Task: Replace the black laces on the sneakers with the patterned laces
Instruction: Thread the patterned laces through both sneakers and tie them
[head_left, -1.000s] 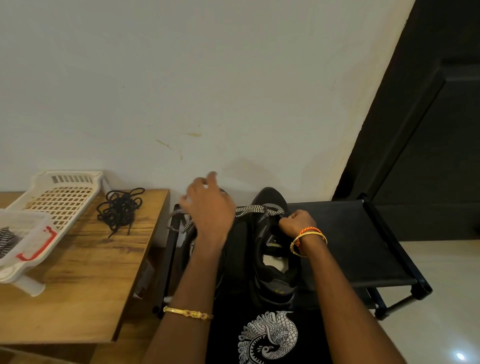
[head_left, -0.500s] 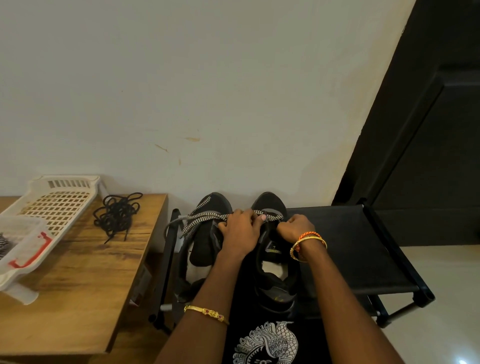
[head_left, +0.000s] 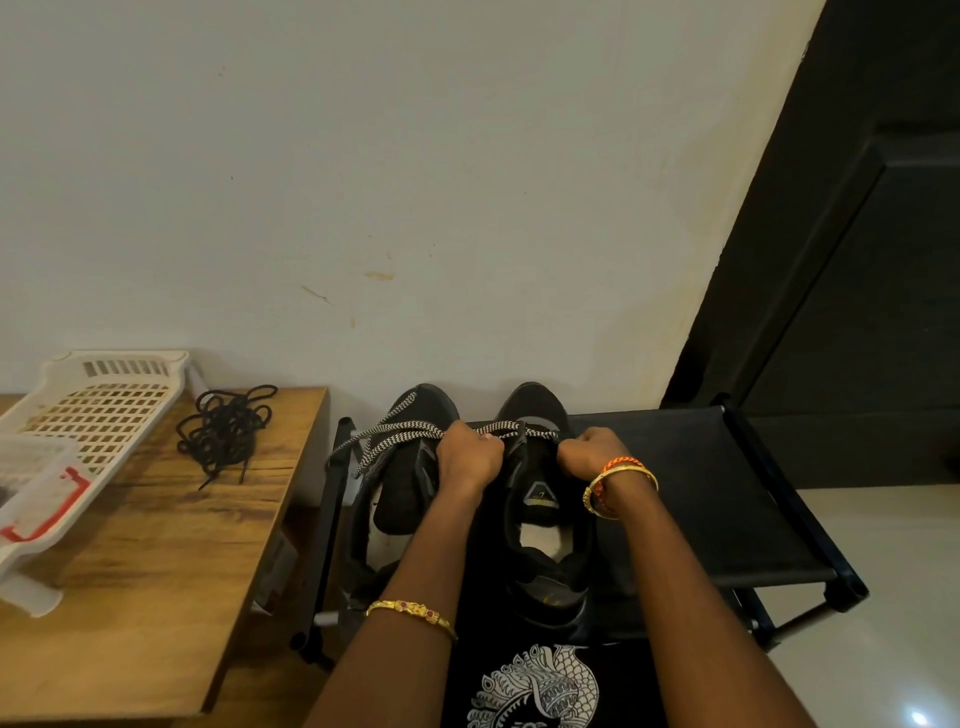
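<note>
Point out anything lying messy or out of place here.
The black laces lie in a tangled heap on the wooden table, beside the white basket. The patterned lace trails loose across the left sneaker.

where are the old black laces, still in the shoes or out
Out: the black laces lie in a loose tangle on the wooden table.

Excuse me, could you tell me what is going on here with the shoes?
A person is relacing two black sneakers on a black rack. The left hand and right hand each grip the patterned lace across the right-side sneaker's front. The black laces lie piled on the wooden table.
</note>
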